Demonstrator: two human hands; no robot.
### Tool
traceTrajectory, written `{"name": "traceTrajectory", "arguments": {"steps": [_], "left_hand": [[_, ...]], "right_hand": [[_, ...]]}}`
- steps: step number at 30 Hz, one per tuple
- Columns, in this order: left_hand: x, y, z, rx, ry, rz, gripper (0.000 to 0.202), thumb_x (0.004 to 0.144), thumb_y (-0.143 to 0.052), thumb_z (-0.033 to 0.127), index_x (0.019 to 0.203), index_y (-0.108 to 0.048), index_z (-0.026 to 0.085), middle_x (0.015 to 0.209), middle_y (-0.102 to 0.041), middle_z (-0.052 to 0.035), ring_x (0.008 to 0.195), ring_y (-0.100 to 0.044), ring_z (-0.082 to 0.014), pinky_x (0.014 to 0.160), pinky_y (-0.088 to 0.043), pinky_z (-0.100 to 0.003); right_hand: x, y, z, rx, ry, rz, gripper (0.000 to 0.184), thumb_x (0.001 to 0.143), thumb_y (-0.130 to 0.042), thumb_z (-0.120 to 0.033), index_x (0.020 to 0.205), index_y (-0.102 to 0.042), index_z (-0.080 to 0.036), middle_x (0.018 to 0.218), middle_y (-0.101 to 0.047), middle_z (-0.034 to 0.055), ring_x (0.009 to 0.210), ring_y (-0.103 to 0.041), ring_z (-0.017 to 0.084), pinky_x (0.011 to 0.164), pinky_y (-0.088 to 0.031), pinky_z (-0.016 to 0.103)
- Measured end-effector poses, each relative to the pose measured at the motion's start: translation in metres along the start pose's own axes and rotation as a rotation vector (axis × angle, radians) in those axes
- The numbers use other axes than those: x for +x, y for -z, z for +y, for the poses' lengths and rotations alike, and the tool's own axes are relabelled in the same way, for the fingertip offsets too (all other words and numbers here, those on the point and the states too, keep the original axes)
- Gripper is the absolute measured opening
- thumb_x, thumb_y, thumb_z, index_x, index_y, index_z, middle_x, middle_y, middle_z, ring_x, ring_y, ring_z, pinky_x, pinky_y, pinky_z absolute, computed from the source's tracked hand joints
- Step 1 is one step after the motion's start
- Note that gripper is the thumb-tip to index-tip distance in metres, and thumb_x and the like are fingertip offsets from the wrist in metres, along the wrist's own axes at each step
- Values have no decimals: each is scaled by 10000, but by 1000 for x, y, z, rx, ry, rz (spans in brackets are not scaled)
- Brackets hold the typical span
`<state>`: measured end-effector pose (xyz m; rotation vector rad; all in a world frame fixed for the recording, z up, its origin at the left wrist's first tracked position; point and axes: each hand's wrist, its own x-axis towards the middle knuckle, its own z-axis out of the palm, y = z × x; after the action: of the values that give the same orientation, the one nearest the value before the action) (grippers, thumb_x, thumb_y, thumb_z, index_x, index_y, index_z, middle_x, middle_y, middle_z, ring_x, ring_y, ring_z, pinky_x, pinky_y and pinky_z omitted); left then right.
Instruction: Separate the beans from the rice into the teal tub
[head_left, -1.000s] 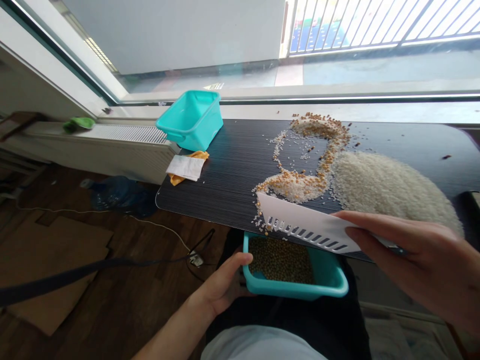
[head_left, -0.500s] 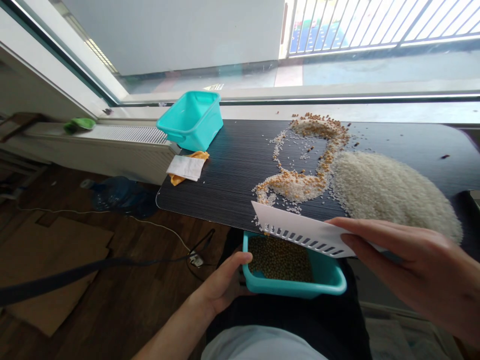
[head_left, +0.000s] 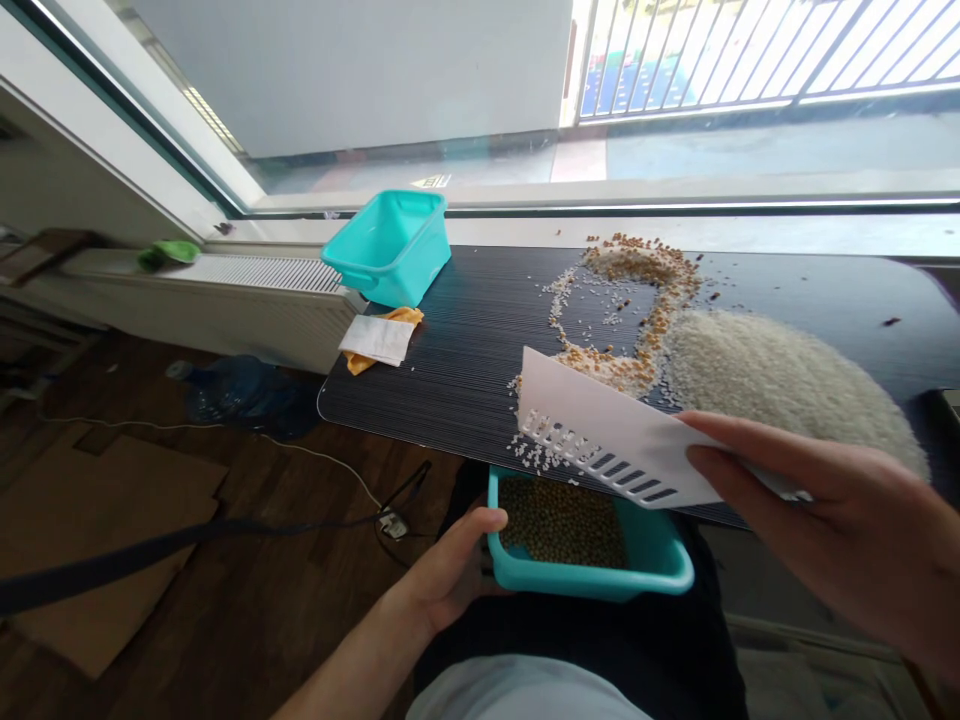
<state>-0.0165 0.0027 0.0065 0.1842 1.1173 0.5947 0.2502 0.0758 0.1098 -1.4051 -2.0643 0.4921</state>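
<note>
My right hand (head_left: 832,520) grips a white slotted scoop (head_left: 607,435) held tilted over the near edge of the black table (head_left: 465,350). Just behind the scoop lies a trail of mixed rice and yellow beans (head_left: 630,330), and a large heap of white rice (head_left: 780,385) sits to its right. My left hand (head_left: 450,575) holds the left end of a teal tub (head_left: 652,570) below the table edge; the tub has brownish beans (head_left: 562,520) in it.
A second teal tub (head_left: 390,245) stands at the table's far left corner, with a white packet on an orange cloth (head_left: 379,338) beside it. A radiator (head_left: 225,290) runs along the window. Cardboard and cables lie on the wooden floor at the left.
The scoop has lifted and tilted up, its left end now higher and further over the table. My left hand and the tub have stayed where they were.
</note>
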Motion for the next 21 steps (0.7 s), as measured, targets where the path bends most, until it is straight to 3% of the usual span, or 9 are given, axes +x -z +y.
{"name": "traceTrajectory", "arguments": {"steps": [4,8,16,21], "left_hand": [[1,1,-1,-4,8,23,679,672,-693,507,1269,-550,217,1095,-712,-89,1004,-646,-290,801,-480,-372],[2,2,-2,-16,29,39,648,646,-709,513,1203,-579,208,1089,-710,-97,1026,-641,-307,840,-466,-400],[3,6,-2,-26,24,32,772,625,-728,526,1289,-529,187,1220,-664,-139,1123,-600,-334,849,-477,-408],[3,4,-2,-39,23,36,731,634,-735,514,1265,-551,193,1207,-671,-132,1124,-600,-337,851,-481,-416]], "right_hand": [[4,-23,-9,177,-87,-122,272,862,-545,-349,966,-767,-232,686,-753,-10,484,-648,129,425,-497,191],[4,-34,-12,234,-142,-154,307,849,-515,-328,974,-757,-186,673,-746,0,484,-645,134,415,-488,199],[-10,-5,21,44,-341,3,349,729,-602,-455,879,-765,-185,594,-728,25,431,-633,180,391,-490,253],[-14,16,40,-126,-345,100,309,788,-599,-476,942,-761,-262,576,-701,-1,454,-631,194,415,-508,301]]}}
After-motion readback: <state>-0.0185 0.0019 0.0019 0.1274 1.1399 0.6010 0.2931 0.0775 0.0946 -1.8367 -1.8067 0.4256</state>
